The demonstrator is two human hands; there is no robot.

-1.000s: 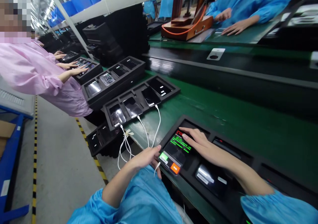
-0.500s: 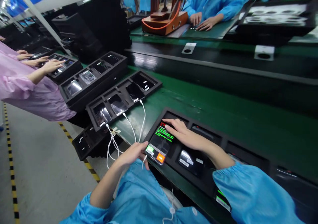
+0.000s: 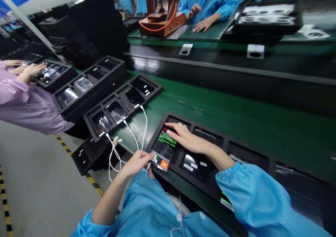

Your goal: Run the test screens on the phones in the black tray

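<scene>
A lit smartphone [image 3: 166,147] lies at the left end of a black foam tray [image 3: 181,174]. Red and green text fills its upper screen, with a green and an orange button at the bottom. My left hand [image 3: 140,161] is at its lower left corner, thumb over the green button. A white cable [image 3: 147,170] runs between the fingers of that hand, which appears closed on it; the lower fingers are partly hidden. My right hand [image 3: 185,137] lies with outstretched fingers across the phone's upper right, fingertips at the top of the screen. Another phone [image 3: 195,165] sits right of it, dark-screened.
Left of me, a second tray [image 3: 122,105] carries several phones, some with white cables [image 3: 132,133] plugged in. Beyond are stacked trays [image 3: 89,83] and a person in a pink sleeve [image 3: 28,104]. Across the belt [image 3: 223,72], a co-worker's hand [image 3: 206,23] is beside a wooden fixture [image 3: 162,23].
My left thumb has moved from the phone's edge onto the green button. My right hand stays on the screen. The co-worker opposite has lifted one hand. The view has shifted slightly.
</scene>
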